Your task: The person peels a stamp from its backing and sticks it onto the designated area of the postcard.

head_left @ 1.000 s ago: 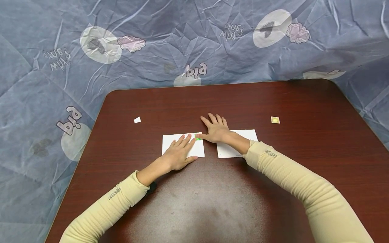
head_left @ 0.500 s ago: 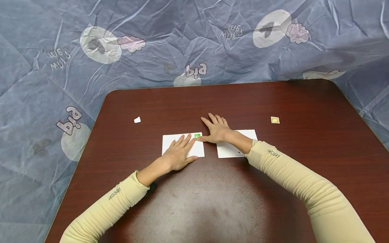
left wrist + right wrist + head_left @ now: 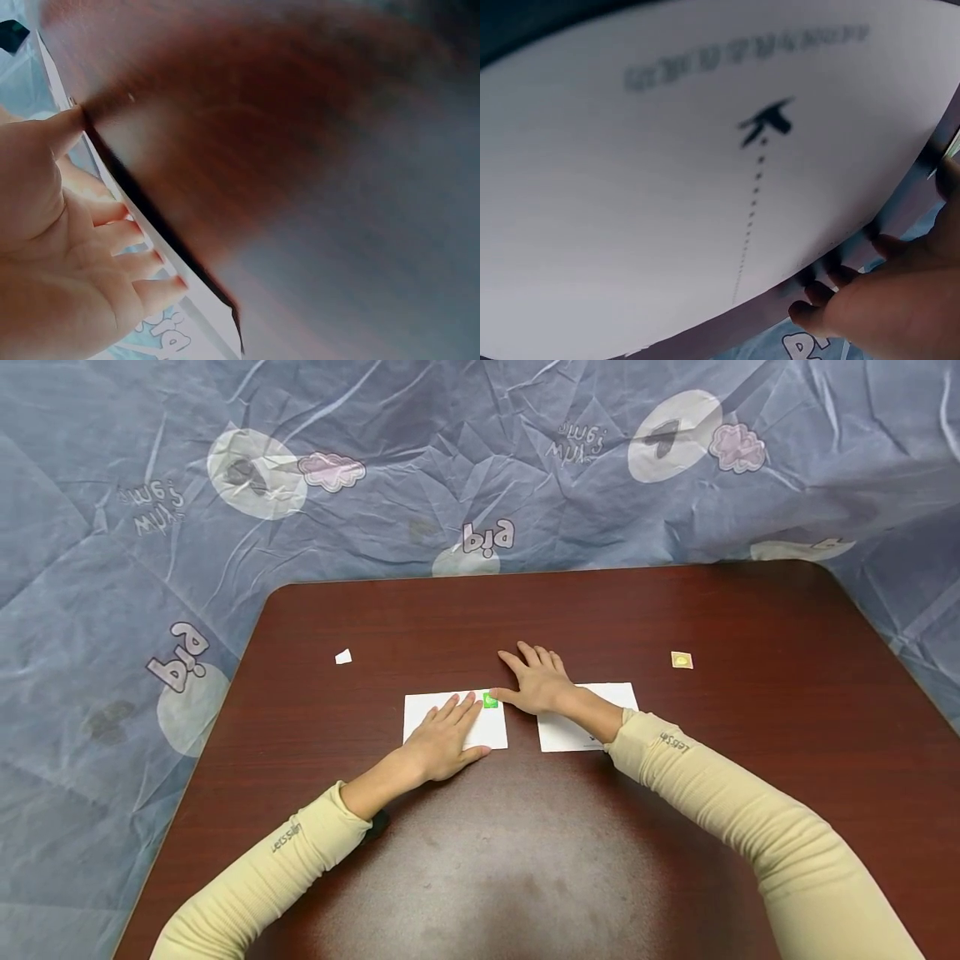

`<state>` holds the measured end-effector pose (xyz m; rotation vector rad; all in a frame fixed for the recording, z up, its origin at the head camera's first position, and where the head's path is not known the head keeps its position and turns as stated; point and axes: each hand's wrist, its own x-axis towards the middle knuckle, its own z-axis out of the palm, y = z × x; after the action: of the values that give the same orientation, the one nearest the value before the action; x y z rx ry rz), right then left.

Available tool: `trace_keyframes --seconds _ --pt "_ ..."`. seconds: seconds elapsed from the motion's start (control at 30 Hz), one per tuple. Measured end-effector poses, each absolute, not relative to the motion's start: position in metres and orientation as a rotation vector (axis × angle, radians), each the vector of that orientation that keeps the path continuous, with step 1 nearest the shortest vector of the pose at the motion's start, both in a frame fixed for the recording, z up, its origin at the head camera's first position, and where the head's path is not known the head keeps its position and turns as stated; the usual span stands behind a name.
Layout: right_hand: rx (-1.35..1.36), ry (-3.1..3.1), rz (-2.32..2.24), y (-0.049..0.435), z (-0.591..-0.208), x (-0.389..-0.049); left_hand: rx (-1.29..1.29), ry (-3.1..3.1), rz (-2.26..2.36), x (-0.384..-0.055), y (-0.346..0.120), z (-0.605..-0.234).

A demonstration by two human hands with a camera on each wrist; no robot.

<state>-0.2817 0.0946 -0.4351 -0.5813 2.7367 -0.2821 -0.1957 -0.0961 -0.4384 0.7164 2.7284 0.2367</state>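
The left grip [image 3: 441, 746] is lying flat on the stamped card [image 3: 492, 727]; the right grip [image 3: 538, 687], spread beyond the card's right edge, is laying its thumb at the corner's green stamp [image 3: 490, 701]; I am judging the stamp light, tearable, best edge-pinched.

Pale glare on the near tabletop [image 3: 487, 877], head view fairly crisp, 2 wrist views (each dark-cornered) soft and hazy.
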Motion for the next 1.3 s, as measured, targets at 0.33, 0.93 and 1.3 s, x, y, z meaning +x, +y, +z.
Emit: trace_keyframes --seconds 0.33,0.93,1.3 --pt "-0.567 2.76 -0.313 0.094 -0.438 -0.282 0.721 2.668 0.377 -0.198 -0.103 -0.44" --pt "-0.663 2.713 -0.376 0.104 -0.438 -0.276 0.609 2.614 0.633 -0.198 -0.104 -0.435" --pt "-0.668 2.715 -0.402 0.109 -0.439 -0.274 0.626 2.598 0.83 -0.198 -0.113 -0.43"
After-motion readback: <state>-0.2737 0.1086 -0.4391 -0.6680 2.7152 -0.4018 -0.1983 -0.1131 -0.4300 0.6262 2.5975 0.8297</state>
